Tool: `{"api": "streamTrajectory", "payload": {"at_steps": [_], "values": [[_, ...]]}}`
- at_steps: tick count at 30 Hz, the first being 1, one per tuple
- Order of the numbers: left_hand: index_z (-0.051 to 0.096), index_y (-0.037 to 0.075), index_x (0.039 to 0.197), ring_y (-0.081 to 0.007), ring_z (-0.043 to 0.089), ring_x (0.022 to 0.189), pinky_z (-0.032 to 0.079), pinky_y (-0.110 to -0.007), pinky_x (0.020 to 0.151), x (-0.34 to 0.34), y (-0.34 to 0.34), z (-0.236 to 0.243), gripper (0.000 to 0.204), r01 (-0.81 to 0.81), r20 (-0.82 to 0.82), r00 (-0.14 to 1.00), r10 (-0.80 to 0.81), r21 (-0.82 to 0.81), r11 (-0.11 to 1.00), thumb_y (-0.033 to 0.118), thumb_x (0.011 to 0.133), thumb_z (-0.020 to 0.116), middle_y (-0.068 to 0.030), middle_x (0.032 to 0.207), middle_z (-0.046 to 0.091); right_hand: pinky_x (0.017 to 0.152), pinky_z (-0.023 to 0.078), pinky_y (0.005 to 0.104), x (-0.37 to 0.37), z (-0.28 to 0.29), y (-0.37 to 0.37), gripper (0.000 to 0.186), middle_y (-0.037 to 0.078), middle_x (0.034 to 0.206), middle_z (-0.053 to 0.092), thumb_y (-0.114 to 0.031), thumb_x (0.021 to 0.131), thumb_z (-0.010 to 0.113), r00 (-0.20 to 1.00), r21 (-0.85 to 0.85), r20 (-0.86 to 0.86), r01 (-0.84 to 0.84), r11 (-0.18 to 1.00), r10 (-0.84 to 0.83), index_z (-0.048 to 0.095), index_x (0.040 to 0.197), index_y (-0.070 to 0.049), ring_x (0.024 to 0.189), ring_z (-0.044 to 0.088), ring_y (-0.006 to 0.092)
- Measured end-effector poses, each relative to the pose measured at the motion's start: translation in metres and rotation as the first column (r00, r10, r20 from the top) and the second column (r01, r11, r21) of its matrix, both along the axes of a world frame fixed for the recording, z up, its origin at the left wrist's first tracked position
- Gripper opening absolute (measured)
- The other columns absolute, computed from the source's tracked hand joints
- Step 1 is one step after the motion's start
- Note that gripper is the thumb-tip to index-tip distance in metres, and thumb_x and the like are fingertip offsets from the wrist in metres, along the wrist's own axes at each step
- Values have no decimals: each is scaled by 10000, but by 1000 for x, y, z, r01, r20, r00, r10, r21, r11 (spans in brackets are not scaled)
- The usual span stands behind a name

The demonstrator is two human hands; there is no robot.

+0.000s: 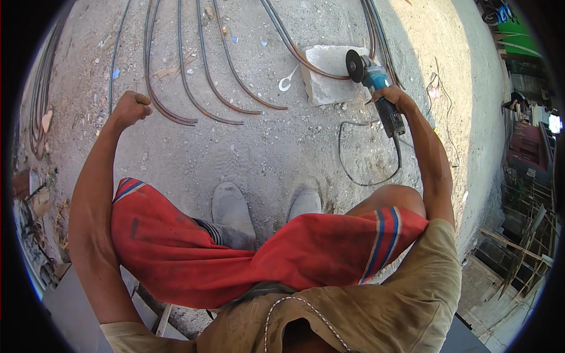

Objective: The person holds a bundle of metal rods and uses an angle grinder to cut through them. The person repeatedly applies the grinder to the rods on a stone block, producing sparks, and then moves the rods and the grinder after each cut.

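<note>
My right hand (395, 97) is wrapped around a teal and black angle grinder (385, 109), held at the right. Its dark disc (355, 66) is over a pale stone block (332, 91), beside bent metal rods (318, 69) that lie across the block. Whether the disc touches the rods I cannot tell. From the tool's rear end a black power cord (352, 176) loops over the ground. At the left, my left hand (132, 110) is closed in a fist above the ground, near a thin rod (113, 70); anything inside the fist is hidden.
Several curved rods (206, 88) lie on the dusty ground ahead. A white ring-shaped piece (285, 84) lies left of the block. More rods (41, 100) curve along the far left. My grey boots (232, 206) stand between my knees. Wooden sticks (527, 247) are piled at the right.
</note>
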State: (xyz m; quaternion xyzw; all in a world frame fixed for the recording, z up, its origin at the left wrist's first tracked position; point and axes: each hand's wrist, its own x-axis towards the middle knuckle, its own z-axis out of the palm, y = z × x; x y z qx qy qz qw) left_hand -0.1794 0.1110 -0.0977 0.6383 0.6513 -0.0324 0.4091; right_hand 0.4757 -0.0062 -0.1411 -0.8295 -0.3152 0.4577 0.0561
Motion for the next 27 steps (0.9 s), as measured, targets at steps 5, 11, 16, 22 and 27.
{"api": "streamTrajectory", "payload": {"at_steps": [5,11,16,22,27], "values": [[627,-104,922,-158,578,606,455,-292,556,5,-1,0,345,-14,-7,1000,14,22,1000,102,647,659,-100,681,610,462,455,319,-3,0,-3,286,87,675,600,-162,568,730,1000,-6,21,7,1000,-7,636,783,1,508,563,181],[645,-73,850,-131,552,587,433,-275,530,13,2,-2,260,2,24,1000,-2,6,1000,90,648,628,-72,646,587,454,457,317,-2,1,-16,278,98,672,605,-153,570,733,999,21,39,9,1000,-10,630,772,8,498,565,185],[639,-83,857,-130,546,577,427,-276,520,11,5,-8,268,3,27,1000,-3,12,1000,77,644,615,-69,654,585,451,463,320,-4,3,-19,273,100,672,606,-150,573,728,1000,6,-3,30,1000,-30,628,773,7,492,566,185],[633,-87,876,-128,542,570,421,-276,507,9,5,-8,289,-3,25,1000,3,6,1000,79,639,623,-69,661,585,451,468,323,0,1,-24,250,94,662,599,-154,584,717,999,-20,-31,44,999,-44,618,761,-9,488,564,188],[634,-72,850,-121,532,558,411,-276,495,10,4,-6,251,-10,32,999,9,15,1000,70,643,621,-56,638,574,453,465,325,2,2,-28,248,92,665,600,-157,582,718,999,-22,-27,38,999,-38,624,763,-15,492,563,187]]}}
